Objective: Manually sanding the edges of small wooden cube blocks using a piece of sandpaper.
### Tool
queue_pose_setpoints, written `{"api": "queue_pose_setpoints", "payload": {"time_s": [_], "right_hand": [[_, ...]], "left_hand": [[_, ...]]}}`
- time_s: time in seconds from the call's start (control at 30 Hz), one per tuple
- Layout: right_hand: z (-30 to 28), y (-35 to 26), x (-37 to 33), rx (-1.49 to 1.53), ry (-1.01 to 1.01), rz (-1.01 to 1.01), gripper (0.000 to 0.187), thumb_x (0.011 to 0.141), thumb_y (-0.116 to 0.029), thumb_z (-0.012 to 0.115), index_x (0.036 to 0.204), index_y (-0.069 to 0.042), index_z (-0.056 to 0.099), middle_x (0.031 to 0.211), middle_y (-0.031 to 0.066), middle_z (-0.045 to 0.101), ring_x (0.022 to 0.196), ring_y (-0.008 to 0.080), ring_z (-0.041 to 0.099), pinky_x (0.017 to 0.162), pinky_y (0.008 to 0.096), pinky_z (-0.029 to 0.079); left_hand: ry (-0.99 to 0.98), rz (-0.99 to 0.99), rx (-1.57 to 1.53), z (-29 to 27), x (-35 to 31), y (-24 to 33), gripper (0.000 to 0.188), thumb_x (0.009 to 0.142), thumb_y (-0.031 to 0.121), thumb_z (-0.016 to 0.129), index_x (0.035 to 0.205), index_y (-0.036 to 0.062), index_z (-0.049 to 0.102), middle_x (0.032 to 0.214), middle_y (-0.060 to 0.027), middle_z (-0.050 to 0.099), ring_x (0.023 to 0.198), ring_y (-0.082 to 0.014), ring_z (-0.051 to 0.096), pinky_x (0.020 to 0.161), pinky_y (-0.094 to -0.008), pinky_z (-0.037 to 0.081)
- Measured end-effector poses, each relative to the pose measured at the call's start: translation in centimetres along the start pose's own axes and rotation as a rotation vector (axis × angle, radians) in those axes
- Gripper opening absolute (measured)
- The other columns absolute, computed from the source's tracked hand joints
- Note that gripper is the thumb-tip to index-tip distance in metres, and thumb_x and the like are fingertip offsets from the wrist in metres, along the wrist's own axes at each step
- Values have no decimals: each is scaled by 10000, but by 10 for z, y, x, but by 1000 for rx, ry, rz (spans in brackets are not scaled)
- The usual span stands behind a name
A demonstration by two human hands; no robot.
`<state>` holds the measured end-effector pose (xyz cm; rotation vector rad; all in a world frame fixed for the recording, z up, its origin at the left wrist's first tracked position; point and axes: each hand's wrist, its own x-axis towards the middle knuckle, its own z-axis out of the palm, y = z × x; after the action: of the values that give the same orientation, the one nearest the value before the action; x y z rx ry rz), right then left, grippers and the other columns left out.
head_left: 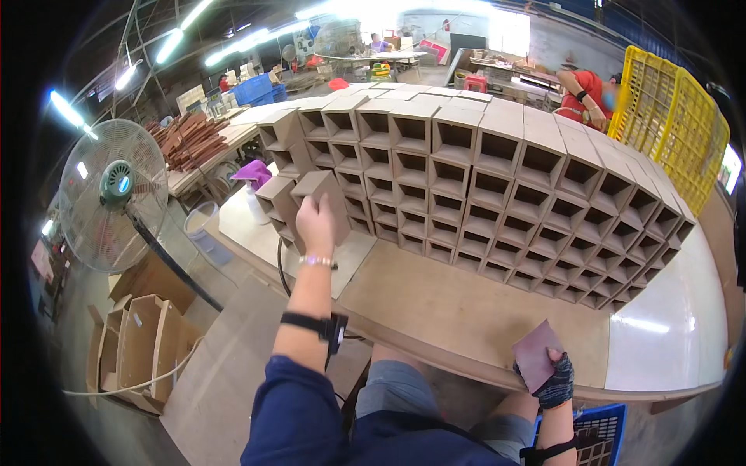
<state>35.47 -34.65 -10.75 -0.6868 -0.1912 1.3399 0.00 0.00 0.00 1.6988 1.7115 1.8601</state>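
Observation:
My bare left hand (315, 224) is closed on the near edge of a brown fibreboard box (330, 203), at the left end of a tall stack of open-ended boxes (451, 182). Beside it on the left stand more boxes (278, 203) of the same kind, one on another. My right hand (556, 383), in a dark fingerless-looking glove, grips a purplish sheet of sandpaper (537, 355) above the bench's front edge. Its thumb presses on the sheet, and the other fingers are mostly behind it.
The stack spans the wooden bench (458, 299). A spray bottle with purple cloth (253, 177) stands behind my left hand; a pedestal fan (116, 186) and cartons (144, 349) are at left. Yellow crates (668, 116) rise at right, near a person in red (584, 95). A blue crate (610, 427) sits below.

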Motion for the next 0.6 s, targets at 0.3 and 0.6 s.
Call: {"api": "queue_pose_setpoints", "payload": {"time_s": [0.3,0.6], "right_hand": [[12,-6,-5,-1174,-32,-721,478,775,-96,612,1229,-28,475,1149,185,553,1061,355,546,958,443,423],[113,19,-3,-2164,-244,-800,333,821,-122,484,1122,-2,557,1122,190,572,1083,338,531,983,481,361]], "left_hand": [[-679,-153,-702,-55,-189,104,213,859,140,632,746,47,477,632,42,418,592,-51,373,491,-245,330],[-933,212,-618,-35,-287,123,121,800,41,602,793,10,485,693,-132,531,587,-273,556,501,-329,435]]}}
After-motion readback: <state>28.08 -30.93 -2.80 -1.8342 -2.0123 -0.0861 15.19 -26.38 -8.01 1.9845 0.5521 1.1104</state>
